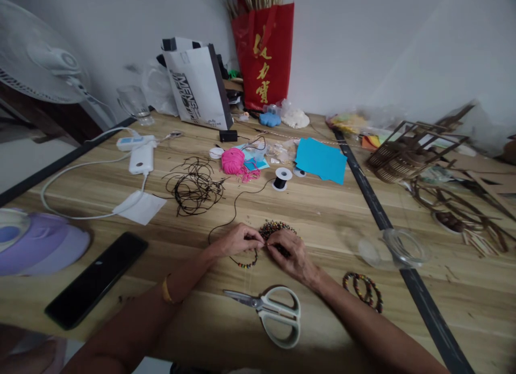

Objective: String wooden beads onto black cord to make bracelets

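Observation:
My left hand (241, 239) pinches a thin black cord (235, 205) near its end. Small dark and coloured beads are strung on it, and this beaded string (248, 265) hangs in a curve below the fingers. My right hand (289, 251) is closed in a pinch, its fingertips meeting those of the left; what sits between them is too small to make out. A pile of multicoloured beads (278, 226) lies just behind the right hand, partly hidden by it. From the left hand the cord runs back to a white spool of black cord (281, 179).
Scissors (278, 315) lie in front of the hands, and finished bead bracelets (363, 289) by the right forearm. A black phone (97, 280) is at left. Farther back are tangled dark cords (195, 188), pink yarn (233, 161), blue sheets (321, 160) and a clear round container (405, 247).

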Tool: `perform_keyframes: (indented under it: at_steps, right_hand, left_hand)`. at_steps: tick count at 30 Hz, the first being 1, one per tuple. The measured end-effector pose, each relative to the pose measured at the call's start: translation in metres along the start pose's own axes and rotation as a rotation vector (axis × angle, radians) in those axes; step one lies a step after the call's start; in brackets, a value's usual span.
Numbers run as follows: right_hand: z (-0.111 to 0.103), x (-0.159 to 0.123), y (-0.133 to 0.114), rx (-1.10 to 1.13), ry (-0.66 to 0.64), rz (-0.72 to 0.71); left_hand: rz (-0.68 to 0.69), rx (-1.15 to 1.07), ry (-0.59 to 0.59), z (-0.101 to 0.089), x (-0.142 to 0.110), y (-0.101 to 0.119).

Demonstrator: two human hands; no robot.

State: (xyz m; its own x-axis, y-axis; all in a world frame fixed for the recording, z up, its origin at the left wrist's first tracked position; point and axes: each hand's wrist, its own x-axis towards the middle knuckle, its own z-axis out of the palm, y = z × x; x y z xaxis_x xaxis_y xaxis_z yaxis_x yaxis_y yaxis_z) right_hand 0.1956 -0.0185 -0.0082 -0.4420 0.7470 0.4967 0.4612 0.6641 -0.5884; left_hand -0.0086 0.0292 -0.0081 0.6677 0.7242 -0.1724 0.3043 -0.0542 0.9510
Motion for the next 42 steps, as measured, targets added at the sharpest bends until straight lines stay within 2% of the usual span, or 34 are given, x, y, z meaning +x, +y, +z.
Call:
perform_keyframes:
  at_steps: [11, 24, 29, 35, 42]
  right_hand:
    - [-0.0004, 0.0011, -0.0021, 0.013, -0.009, -0.011]
    - [-0.0006, 0.0017, -0.0016, 0.042, -0.003, -0.022]
    - [-0.0007, 0.0017, -0.0020, 0.060, 0.003, -0.017]
    - [-0.0013, 0.0022, -0.0032, 0.071, -0.007, -0.011]
    - [0.0003, 0.0033, -0.0019, 0.081, 0.023, -0.014]
  left_hand:
    - [0.040, 0.056, -0.018, -0.0006, 0.0009, -0.0021]
    - [0.016, 0.005, -0.029, 0.0002, 0.0015, -0.0058]
    - [0.061, 0.029, -0.029, -0.0002, 0.0013, -0.0075]
    - [0.048, 0.031, -0.030, 0.0000, 0.0010, -0.0047]
    - [0.067, 0.046, -0.041, -0.0001, 0.0015, -0.0086]
